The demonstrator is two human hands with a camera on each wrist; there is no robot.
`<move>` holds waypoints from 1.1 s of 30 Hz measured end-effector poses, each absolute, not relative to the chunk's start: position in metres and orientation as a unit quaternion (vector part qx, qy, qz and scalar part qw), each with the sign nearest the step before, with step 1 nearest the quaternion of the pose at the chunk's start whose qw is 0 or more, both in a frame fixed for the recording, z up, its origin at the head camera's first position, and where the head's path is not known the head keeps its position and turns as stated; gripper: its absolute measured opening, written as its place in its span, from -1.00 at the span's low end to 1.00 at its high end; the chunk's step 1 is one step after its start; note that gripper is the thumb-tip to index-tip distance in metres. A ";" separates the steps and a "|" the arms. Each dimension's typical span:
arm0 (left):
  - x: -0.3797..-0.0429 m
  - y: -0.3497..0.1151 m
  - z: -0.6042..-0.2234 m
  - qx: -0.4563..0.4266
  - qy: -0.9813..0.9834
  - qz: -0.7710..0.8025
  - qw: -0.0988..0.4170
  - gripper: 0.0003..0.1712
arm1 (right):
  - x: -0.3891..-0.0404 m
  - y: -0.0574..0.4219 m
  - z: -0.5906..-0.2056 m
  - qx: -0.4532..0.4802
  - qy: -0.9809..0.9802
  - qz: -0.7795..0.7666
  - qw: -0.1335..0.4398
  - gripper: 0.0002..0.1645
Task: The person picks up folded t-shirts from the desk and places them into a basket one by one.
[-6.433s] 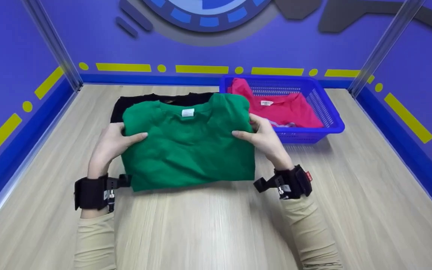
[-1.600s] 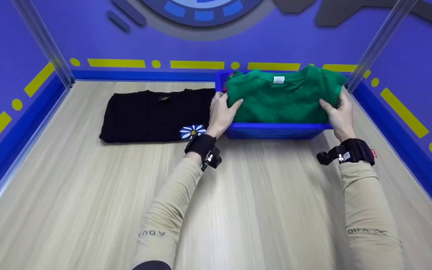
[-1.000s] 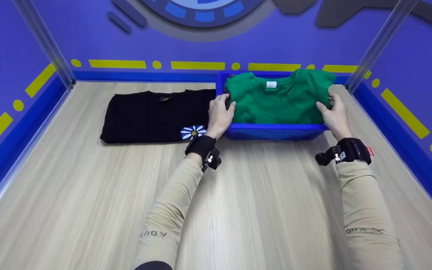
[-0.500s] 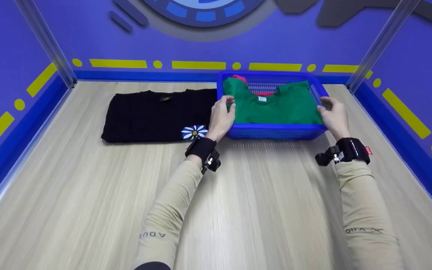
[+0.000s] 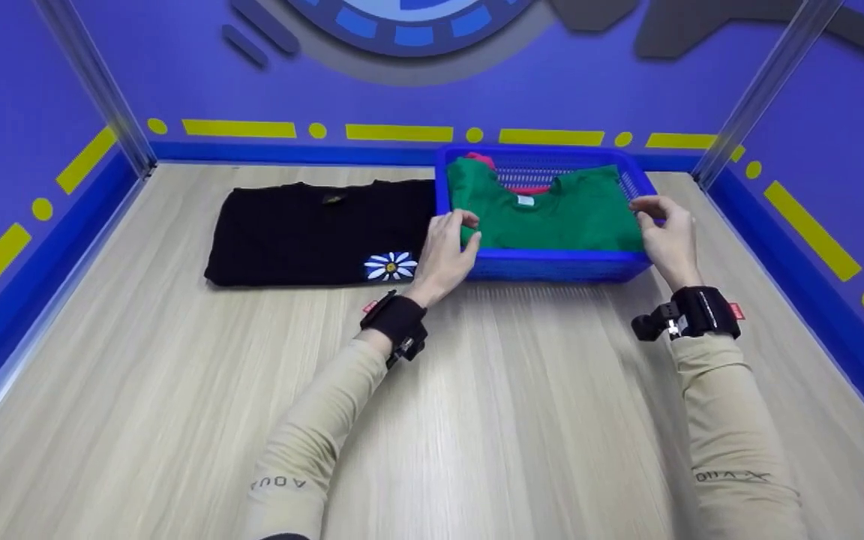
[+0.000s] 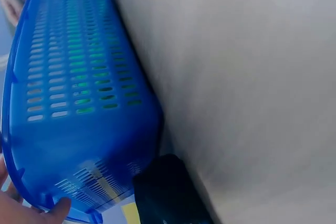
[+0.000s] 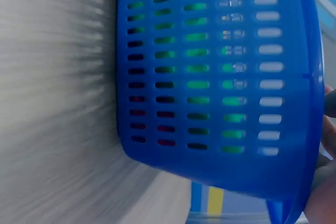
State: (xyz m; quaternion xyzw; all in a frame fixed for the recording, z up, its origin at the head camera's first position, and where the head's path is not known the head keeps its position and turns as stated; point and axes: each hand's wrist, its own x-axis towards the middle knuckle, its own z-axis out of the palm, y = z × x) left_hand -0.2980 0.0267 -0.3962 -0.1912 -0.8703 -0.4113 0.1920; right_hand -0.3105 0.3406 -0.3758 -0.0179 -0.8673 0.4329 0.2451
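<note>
Head view: a folded green shirt (image 5: 574, 221) lies inside a blue basket (image 5: 552, 255), its neckline toward the back wall and a small white label (image 5: 525, 200) at the collar. Red cloth (image 5: 481, 160) shows beneath it, at the basket's back left corner and within the neck opening. The left hand (image 5: 445, 255) is at the basket's front left corner, fingers loosely bent, with a gap between thumb and forefinger and nothing grasped. The right hand (image 5: 670, 234) is at the right rim, fingers bent over toward the shirt's edge, thumb and forefinger apart; it too looks released, though whether it touches the rim or the cloth I cannot tell.

To the left of the basket, a folded black shirt (image 5: 289, 236) lies flat on the table (image 5: 477, 420), a white daisy print (image 5: 391, 265) near its front right corner. The person wears tan sleeves (image 5: 312, 427) and a black strap (image 5: 394, 319) on each wrist.

In the left wrist view, a thumb (image 6: 60, 209) is at the basket's corner, and green shows through the slots. In the right wrist view, green cloth shows above red through the slotted side; the hand there is mostly cut off by the edge.
</note>
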 end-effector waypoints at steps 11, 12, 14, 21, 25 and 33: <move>-0.278 0.010 -0.407 -0.291 -0.869 -0.316 0.245 -0.79 | -0.295 0.308 -0.376 0.072 -0.875 0.366 0.309 -0.78; -0.276 0.008 -0.408 -0.295 -0.867 -0.316 0.247 -0.79 | -0.294 0.304 -0.377 0.085 -0.874 0.364 0.310 -0.78; -0.274 0.003 -0.408 -0.300 -0.864 -0.319 0.250 -0.79 | -0.291 0.295 -0.377 0.109 -0.870 0.364 0.314 -0.79; -0.271 -0.019 -0.401 -0.304 -0.851 -0.345 0.253 -0.77 | -0.280 0.266 -0.374 0.167 -0.862 0.360 0.316 -0.80; -0.271 -0.036 -0.399 -0.315 -0.858 -0.314 0.257 -0.76 | -0.276 0.249 -0.371 0.198 -0.861 0.355 0.306 -0.79; -0.275 -0.066 -0.399 -0.276 -0.879 -0.306 0.239 -0.71 | -0.268 0.209 -0.371 0.268 -0.850 0.365 0.269 -0.76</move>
